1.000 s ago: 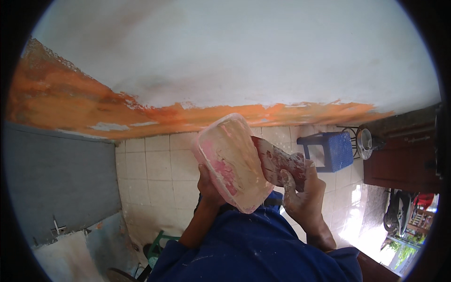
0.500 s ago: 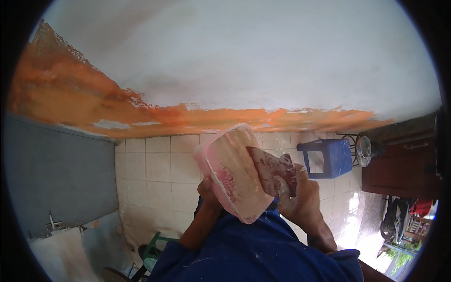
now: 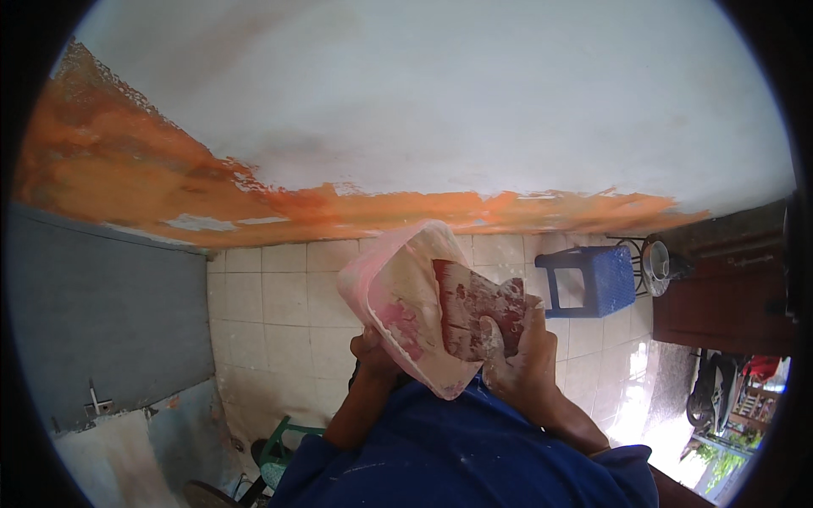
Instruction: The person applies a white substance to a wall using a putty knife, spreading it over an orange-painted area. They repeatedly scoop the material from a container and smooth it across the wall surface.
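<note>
Over the floor (image 3: 288, 296), pink tub (image 3: 356, 284): your left hand (image 3: 374, 354) is gripping its side; probably light.
Red scraper (image 3: 472, 306): your right hand (image 3: 527, 354) is clasping its outer end, the best hold, above the tub; likely stiff, slippery.

The person wears a deep blue short-sleeved top (image 3: 449, 453) flecked with pale marks (image 3: 367, 465), whitish residue (image 3: 498, 371) smearing the bare right hand (image 3: 527, 354).

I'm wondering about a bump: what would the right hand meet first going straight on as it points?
Probably the pink tub: the right hand points up and leftward in the picture, and its dark red scraper overlaps the tub's opening. Exact depth is unclear.
</note>
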`<action>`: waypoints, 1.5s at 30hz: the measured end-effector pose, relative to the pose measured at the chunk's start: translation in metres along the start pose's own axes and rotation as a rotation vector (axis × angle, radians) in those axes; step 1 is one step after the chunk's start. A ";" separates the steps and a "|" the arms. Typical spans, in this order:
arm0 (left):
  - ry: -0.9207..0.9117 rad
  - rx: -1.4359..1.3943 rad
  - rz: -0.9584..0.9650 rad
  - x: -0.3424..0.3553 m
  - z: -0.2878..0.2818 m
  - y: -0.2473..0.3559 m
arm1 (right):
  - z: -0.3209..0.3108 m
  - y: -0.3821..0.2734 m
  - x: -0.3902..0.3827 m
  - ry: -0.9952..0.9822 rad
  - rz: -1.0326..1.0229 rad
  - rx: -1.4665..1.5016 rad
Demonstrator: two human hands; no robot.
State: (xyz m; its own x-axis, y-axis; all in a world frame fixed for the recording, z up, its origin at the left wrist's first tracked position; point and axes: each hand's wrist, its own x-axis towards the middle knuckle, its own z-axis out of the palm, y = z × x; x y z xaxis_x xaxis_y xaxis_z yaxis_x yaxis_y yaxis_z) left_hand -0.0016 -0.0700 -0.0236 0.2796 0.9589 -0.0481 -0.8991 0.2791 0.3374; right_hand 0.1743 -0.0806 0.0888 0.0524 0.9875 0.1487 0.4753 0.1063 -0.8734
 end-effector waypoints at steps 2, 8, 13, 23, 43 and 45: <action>-0.042 0.032 -0.006 -0.002 -0.010 -0.001 | 0.002 0.002 0.000 -0.026 -0.005 -0.065; -0.055 0.009 -0.014 -0.004 -0.003 -0.002 | 0.001 0.009 -0.006 -0.070 -0.105 -0.193; -0.058 0.001 -0.011 -0.007 -0.001 0.000 | 0.011 0.012 -0.007 0.004 -0.125 -0.125; -0.101 -0.002 0.024 -0.002 0.020 0.000 | 0.019 -0.004 0.005 0.062 -0.053 0.015; -0.124 0.019 0.165 0.003 0.039 0.002 | 0.029 -0.012 -0.004 -0.072 0.127 0.158; -0.059 0.034 0.131 0.002 0.043 -0.002 | 0.032 -0.005 -0.006 -0.098 0.108 0.126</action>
State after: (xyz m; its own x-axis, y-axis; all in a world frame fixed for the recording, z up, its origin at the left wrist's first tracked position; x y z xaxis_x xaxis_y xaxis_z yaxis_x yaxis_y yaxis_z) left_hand 0.0149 -0.0711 0.0162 0.1807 0.9821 0.0534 -0.9176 0.1488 0.3686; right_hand 0.1433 -0.0828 0.0771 0.0089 0.9999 0.0106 0.3576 0.0067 -0.9338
